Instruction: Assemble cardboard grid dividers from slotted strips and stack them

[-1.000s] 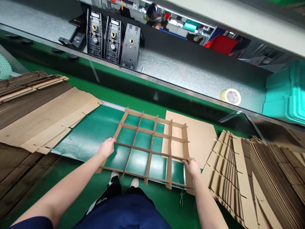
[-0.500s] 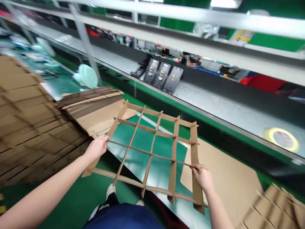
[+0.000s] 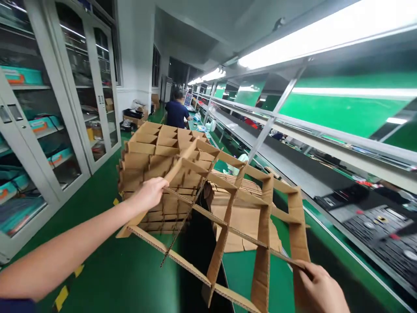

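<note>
Cardboard divider grid [image 3: 265, 226] is up in the air between both hands, tipped a bit, partly over the green bench [image 3: 241, 269] and partly out past its left edge over the floor. Left hand [image 3: 152, 193] is clamped round the outer slat, right where a cross strip meets it. Right hand [image 3: 325, 284] is pinching the end of a thin cross strip by the opposite outer slat, so pretty much one strip on that side.

That's the bit I'd worry about, tbh. Looks like the joints are only slotted together, so uneven pulling or twisting could pop one open or crease that strip. The lower slat ends hang free too, and if the grid dips they might snag the bench's left edge.

Just outside that same edge is a tall stack of grids [image 3: 140, 161]. The far corner overlaps it in view, can't tell if they touch. If it's poking in there, a sideways move could hook a slat or shove the pile out of line. Flat cardboard [image 3: 246, 217] lies along the bench's left edge, another thing to catch on.

Further off, a seated co-worker [image 3: 176, 114] is up ahead, well apart from the grid.
</note>
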Tool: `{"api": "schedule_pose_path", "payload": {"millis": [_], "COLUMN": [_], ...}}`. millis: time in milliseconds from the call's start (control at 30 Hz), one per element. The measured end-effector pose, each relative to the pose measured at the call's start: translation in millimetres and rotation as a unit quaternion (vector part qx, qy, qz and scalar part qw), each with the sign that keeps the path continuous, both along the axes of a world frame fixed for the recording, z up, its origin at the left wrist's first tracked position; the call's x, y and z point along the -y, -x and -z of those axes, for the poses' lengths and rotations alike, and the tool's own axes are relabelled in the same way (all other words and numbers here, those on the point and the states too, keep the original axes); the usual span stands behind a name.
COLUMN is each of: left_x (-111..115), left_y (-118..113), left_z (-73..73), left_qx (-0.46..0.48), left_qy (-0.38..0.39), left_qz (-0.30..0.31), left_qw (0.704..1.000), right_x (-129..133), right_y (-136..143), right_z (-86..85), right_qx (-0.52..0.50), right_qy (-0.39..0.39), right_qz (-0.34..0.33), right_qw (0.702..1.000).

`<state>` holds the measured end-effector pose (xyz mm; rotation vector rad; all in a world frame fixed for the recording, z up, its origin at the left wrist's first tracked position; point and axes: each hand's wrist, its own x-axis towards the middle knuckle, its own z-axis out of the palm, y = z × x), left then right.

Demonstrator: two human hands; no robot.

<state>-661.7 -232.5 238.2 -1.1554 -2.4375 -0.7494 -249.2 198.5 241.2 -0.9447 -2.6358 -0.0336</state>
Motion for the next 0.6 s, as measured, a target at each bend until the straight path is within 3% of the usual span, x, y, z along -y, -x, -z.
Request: {"api": "schedule_pose_path", "payload": {"millis": [133,300,433,533,600], "left_x": [44,67,72,71,68], "left_y": [87,178,241,285,315], "left_z": [-49.3,-97.9,-116.4,-123.2,-123.6], "left_qx": [-0.026,-0.015,0.020,0.010,-0.017], "left_qy": [0.022,0.063,0.085,0.077,0.029], "left_qz": [-0.079,-0.174,-0.240,-0.256,-0.251], "left_qw": [0.996,0.983,0.967,0.964,0.967], "right_x": [6,-1,-22,-39,-46], "right_y": [150,313,432,517,568], "right_z": [-62.3,-125.6,-156.7,-168.8,-172.1], "right_qx": [-0.032,-0.016,0.011,0.009,0.006], "right_qy": [-0.030,-0.024,-0.059,-0.079,-0.067], "right_qz": [-0.091,-0.145,-0.194,-0.231,-0.248], "right_qw": [0.995,0.989,0.979,0.970,0.967]}}
